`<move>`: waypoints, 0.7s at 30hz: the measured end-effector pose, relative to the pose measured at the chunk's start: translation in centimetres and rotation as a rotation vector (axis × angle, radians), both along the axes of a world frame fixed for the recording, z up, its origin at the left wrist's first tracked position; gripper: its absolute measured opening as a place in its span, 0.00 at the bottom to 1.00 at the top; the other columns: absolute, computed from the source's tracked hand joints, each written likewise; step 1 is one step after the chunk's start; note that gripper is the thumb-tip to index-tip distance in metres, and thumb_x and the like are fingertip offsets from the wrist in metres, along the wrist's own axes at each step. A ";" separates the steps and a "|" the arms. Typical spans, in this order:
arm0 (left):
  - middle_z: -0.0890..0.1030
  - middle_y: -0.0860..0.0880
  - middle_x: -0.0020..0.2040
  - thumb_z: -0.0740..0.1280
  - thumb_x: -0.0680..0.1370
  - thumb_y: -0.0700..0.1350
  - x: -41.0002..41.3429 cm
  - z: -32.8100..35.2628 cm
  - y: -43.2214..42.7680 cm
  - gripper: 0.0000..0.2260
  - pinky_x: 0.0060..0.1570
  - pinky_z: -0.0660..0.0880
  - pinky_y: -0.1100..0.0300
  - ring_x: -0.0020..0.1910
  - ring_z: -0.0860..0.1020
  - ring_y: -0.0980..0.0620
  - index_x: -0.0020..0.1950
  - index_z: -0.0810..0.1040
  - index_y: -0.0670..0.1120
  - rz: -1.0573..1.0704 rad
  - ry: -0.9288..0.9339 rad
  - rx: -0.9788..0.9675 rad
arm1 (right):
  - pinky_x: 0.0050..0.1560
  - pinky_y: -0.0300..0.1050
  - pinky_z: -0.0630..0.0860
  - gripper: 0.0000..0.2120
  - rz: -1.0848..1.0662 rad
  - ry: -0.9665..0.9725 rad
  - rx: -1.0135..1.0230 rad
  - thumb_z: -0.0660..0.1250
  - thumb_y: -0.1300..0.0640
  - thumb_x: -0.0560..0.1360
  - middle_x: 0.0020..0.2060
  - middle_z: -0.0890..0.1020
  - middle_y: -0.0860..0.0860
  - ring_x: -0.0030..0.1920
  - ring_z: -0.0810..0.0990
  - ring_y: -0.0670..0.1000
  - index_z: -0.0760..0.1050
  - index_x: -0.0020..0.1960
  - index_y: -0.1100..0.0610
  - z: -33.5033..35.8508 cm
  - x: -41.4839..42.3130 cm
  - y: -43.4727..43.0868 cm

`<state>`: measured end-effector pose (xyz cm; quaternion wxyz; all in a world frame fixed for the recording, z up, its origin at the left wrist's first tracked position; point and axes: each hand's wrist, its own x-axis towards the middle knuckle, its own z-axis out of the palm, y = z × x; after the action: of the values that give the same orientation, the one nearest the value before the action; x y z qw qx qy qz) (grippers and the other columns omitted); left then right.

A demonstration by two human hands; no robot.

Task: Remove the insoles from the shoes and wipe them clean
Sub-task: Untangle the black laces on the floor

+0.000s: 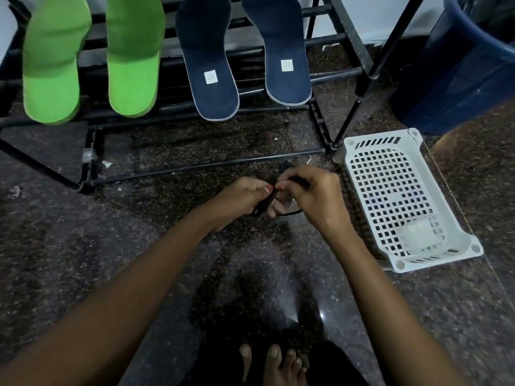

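Two green insoles (53, 59) (133, 57) lean on the black rack (195, 165) at the top left. Beside them stand two navy insoles (211, 65) (284, 48), each with a small white label. Low over the floor in the middle, my left hand (239, 199) and my right hand (315, 193) meet, both pinching a thin black cord (289, 213) that looks like a shoelace. The fingers hide most of the cord. No shoe is in view.
A white perforated plastic basket (390, 185) lies on the floor at the right, with a small pale lump (418, 235) in its near end. A dark blue bin (462, 68) stands at the top right. The floor is dark speckled stone. My bare toes (273, 360) show at the bottom.
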<state>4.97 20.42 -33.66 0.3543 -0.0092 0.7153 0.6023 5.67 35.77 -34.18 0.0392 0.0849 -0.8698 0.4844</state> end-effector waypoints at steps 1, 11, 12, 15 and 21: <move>0.82 0.45 0.40 0.52 0.84 0.40 0.1 0.1 0.0 0.14 0.42 0.74 0.64 0.32 0.77 0.58 0.54 0.76 0.36 -0.001 -0.023 0.022 | 0.37 0.29 0.68 0.05 -0.037 -0.020 -0.051 0.69 0.68 0.69 0.32 0.78 0.43 0.33 0.76 0.37 0.80 0.38 0.59 0.2 -0.3 0.3; 0.67 0.55 0.22 0.54 0.83 0.42 0.1 1.7 0.4 0.15 0.29 0.69 0.69 0.24 0.61 0.60 0.48 0.78 0.39 0.036 -0.114 0.238 | 0.38 0.34 0.74 0.06 -0.238 -0.134 -0.372 0.68 0.66 0.72 0.34 0.80 0.48 0.33 0.77 0.42 0.79 0.41 0.56 -1.1 -0.7 1.3; 0.66 0.55 0.22 0.54 0.83 0.42 0.1 1.7 0.3 0.15 0.28 0.68 0.69 0.23 0.61 0.60 0.46 0.78 0.38 0.049 -0.127 0.241 | 0.37 0.34 0.74 0.07 -0.238 -0.135 -0.375 0.68 0.66 0.72 0.33 0.80 0.48 0.33 0.76 0.42 0.79 0.40 0.55 -1.2 -0.6 1.4; 0.65 0.54 0.22 0.54 0.83 0.42 0.0 1.8 0.2 0.15 0.25 0.66 0.70 0.21 0.62 0.61 0.43 0.77 0.38 0.154 -0.154 0.289 | 0.34 0.33 0.70 0.11 -0.181 -0.153 -0.358 0.67 0.64 0.73 0.29 0.78 0.48 0.31 0.73 0.45 0.76 0.36 0.51 -1.3 -0.5 1.3; 0.74 0.51 0.25 0.54 0.83 0.41 -0.3 1.9 0.9 0.14 0.33 0.78 0.67 0.22 0.69 0.60 0.45 0.76 0.38 0.366 -0.185 0.526 | 0.33 0.36 0.66 0.13 -0.094 -0.217 -0.295 0.61 0.61 0.78 0.28 0.76 0.54 0.31 0.70 0.41 0.75 0.35 0.57 -2.5 0.5 -0.6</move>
<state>4.72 21.33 -31.76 0.2939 -0.1002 0.4865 0.8166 6.20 35.20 -36.69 -0.0200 -0.0152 -0.7913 0.6109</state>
